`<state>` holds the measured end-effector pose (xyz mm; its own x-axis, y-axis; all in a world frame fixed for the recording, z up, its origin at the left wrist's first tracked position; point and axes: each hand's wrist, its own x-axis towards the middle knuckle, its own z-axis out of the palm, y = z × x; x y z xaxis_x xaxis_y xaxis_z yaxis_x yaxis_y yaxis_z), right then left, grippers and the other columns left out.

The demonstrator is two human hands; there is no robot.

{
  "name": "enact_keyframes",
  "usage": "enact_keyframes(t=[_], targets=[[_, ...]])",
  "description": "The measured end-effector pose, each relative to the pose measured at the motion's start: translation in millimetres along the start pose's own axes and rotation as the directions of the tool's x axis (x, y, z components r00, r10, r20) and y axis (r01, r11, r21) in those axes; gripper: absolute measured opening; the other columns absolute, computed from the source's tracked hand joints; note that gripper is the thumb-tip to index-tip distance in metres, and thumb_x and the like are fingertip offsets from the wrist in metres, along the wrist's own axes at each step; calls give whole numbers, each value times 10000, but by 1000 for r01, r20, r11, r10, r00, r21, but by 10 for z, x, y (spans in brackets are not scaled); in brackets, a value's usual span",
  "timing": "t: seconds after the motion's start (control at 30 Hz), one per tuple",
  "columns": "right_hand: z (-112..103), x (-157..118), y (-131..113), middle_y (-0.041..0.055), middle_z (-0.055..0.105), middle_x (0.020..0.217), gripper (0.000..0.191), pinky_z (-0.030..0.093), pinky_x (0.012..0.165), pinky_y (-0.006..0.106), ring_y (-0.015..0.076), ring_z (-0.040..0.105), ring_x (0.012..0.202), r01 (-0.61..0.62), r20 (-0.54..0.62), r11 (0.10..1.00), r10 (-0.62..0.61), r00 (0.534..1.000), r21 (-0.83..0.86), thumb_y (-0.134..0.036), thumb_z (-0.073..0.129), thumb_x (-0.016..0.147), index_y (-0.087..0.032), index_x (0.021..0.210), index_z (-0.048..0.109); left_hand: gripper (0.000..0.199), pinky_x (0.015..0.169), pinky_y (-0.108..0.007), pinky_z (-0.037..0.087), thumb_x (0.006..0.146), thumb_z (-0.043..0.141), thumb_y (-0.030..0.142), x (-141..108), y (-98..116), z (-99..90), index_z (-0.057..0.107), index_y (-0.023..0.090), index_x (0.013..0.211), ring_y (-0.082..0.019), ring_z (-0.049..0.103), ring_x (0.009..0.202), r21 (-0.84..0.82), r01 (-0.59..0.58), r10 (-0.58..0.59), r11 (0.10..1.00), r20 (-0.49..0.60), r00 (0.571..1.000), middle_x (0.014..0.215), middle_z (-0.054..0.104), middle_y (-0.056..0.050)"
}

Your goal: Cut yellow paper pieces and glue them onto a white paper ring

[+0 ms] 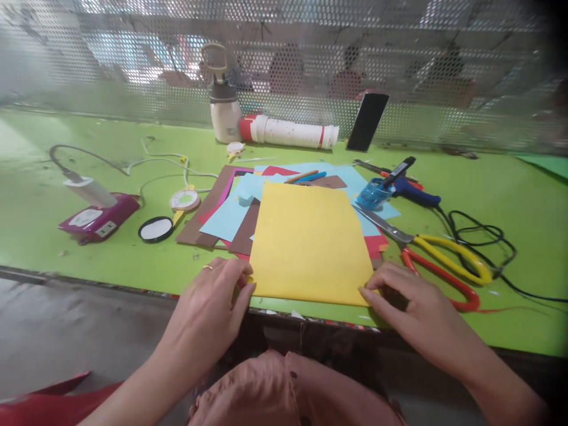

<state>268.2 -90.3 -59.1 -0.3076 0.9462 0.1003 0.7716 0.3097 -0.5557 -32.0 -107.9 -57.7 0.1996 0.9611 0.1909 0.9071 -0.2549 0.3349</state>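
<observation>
A yellow sheet (pixel 310 242) lies on a pile of light blue, brown, red and pink paper, near the table's front edge. Its lower edge looks folded. My left hand (pixel 217 296) pinches the sheet's lower left corner between thumb and fingers. At the lower right corner, my right hand (pixel 403 293) grips the same sheet in a pinch. Large scissors (pixel 399 235) with one yellow and one red handle lie just right of the sheet, their blades apart from my right hand.
On the green table (pixel 177 269) are a purple socket block (pixel 106 216), tape rolls, a black-rimmed lid (pixel 155 229), a blue cup (pixel 375 194) and a corded glue gun (pixel 417 192). Behind stand a bottle (pixel 225 115), stacked white cups (pixel 293 131) and a phone (pixel 368 121).
</observation>
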Motion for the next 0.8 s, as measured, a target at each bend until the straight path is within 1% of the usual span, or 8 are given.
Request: enact_keyframes(t=[0.1, 0.33, 0.53, 0.73, 0.8], targets=[[-5, -2, -23, 22, 526, 762, 184, 393, 703, 353, 195, 502, 754, -7, 3, 1000, 7, 1000, 4, -243, 505, 906, -213, 724, 505, 57, 677, -347, 423, 909, 462, 283, 4, -22, 10, 483, 230, 912, -220, 563, 746, -9, 1, -1, 1000, 6, 1000, 839, 609, -34], [-33, -14, -66, 23, 517, 763, 167, 394, 688, 340, 188, 489, 755, -15, -1, 1000, 15, 1000, 15, -192, 513, 890, -203, 724, 504, 109, 662, -352, 392, 913, 473, 338, -9, -61, 30, 491, 232, 897, -222, 548, 723, -12, -9, 9, 1000, 11, 1000, 814, 604, -34], [-21, 2, -98, 17, 517, 759, 168, 389, 694, 329, 182, 501, 757, -30, -22, 1000, 31, 999, 6, -145, 523, 869, -202, 713, 504, 120, 650, -343, 377, 909, 484, 341, -20, -108, 43, 509, 227, 879, -213, 550, 718, 0, -69, 69, 998, -22, 997, 832, 597, -35], [-21, 4, -100, 8, 509, 736, 176, 378, 665, 316, 175, 500, 729, -47, -33, 999, 47, 998, 13, -137, 548, 848, -198, 689, 503, 135, 673, -341, 376, 924, 463, 288, 1, -98, 53, 530, 212, 834, -205, 530, 725, 21, -171, 172, 985, -54, 984, 802, 577, -30], [-25, 3, -105, 7, 512, 738, 173, 377, 664, 315, 173, 498, 728, -48, -25, 999, 49, 998, 7, -134, 549, 846, -197, 691, 504, 132, 676, -339, 376, 927, 462, 275, 2, -103, 64, 542, 208, 846, -205, 529, 740, 23, -185, 186, 982, -56, 981, 816, 581, -33]])
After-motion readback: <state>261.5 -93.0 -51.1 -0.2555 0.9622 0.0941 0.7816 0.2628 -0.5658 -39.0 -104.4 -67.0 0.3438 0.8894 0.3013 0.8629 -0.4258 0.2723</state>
